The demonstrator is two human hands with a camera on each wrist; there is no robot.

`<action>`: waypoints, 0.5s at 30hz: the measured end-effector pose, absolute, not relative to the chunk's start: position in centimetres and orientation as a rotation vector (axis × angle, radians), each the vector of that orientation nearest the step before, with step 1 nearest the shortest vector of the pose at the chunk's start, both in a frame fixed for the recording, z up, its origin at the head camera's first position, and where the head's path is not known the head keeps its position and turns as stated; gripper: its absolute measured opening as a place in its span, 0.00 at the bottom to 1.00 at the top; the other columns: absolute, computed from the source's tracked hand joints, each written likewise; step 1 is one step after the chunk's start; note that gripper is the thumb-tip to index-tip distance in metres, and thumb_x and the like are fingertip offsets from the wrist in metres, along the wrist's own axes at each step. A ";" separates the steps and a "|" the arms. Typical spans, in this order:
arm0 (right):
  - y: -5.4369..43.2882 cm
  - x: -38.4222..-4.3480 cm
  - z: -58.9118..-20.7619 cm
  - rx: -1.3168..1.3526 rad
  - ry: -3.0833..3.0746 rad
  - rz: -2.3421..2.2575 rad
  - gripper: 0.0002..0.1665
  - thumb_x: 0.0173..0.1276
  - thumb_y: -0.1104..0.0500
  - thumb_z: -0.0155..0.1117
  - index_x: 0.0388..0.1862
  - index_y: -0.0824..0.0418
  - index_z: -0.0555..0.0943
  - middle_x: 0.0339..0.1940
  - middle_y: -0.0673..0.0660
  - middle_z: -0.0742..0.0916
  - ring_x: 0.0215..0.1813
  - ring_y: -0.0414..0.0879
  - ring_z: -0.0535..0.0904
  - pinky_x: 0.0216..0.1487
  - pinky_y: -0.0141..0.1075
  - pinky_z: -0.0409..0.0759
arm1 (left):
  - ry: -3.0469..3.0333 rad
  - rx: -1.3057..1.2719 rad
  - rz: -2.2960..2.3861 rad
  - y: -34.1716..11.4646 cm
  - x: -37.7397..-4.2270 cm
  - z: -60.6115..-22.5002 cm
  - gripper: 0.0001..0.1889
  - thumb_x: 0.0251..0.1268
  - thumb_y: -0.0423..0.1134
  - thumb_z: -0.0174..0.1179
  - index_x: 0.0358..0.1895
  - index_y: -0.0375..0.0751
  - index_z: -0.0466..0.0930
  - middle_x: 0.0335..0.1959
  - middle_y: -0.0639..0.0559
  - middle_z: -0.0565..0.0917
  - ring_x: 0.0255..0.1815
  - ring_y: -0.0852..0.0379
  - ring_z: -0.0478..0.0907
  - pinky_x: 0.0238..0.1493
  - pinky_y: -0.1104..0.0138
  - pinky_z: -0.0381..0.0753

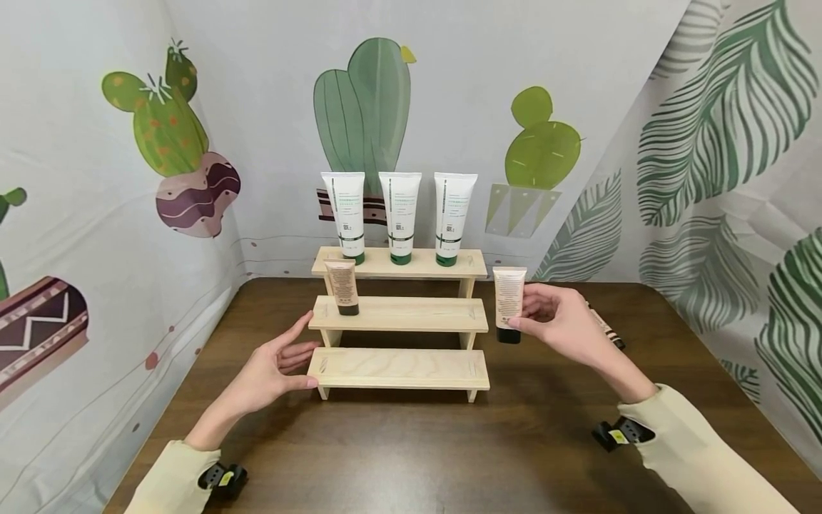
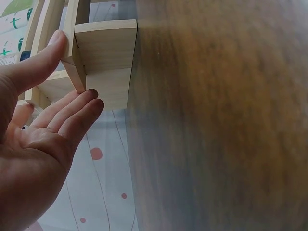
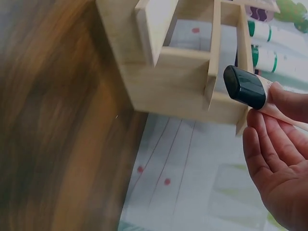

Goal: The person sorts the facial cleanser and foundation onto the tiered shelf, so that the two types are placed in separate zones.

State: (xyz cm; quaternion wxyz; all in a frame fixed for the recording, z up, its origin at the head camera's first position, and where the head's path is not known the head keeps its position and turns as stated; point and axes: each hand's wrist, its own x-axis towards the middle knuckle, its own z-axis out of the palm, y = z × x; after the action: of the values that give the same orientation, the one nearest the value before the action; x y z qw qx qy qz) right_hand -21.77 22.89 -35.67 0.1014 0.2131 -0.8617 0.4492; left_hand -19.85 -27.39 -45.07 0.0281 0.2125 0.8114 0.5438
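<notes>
A pale wooden three-tier stand stands on the table. Three white tubes with green caps, among them the middle tube, line its top tier. At the left of the middle tier stands a beige tube on its black cap. My right hand pinches another beige tube between thumb and fingers, upright in the air to the right of the stand; its black cap shows in the right wrist view. With fairly straight fingers, my left hand touches the stand's left side, the thumb at the lowest tier.
Behind the right wrist, a partly hidden tube-like object lies on the brown table. A cloth printed with cacti and leaves hangs behind the table. Both wrists wear a black strapped camera.
</notes>
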 end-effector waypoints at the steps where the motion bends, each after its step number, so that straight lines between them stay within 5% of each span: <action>1: 22.5 -21.8 -35.6 0.635 -2.540 1.334 0.22 0.62 0.67 0.81 0.55 0.70 0.86 0.37 0.57 0.91 0.38 0.45 0.87 0.39 0.29 0.84 | 2.505 0.658 1.678 -27.4 -19.9 -45.1 0.59 0.54 0.23 0.79 0.87 0.56 0.53 0.67 0.24 0.76 0.66 0.32 0.77 0.63 0.46 0.79; 15: 16.8 -22.8 -35.9 0.699 -2.459 1.421 0.21 0.61 0.68 0.81 0.53 0.66 0.87 0.38 0.55 0.91 0.37 0.47 0.87 0.40 0.38 0.87 | 2.509 0.640 1.672 -27.4 -19.7 -45.0 0.59 0.54 0.24 0.79 0.87 0.56 0.53 0.67 0.24 0.76 0.66 0.32 0.77 0.63 0.48 0.80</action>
State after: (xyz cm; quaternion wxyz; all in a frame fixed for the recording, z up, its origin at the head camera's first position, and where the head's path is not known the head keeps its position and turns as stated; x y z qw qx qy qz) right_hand -22.81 16.77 -35.93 0.1083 0.2375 -0.8358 0.4831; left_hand -19.71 -27.37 -45.01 0.0299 0.2077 0.8136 0.5422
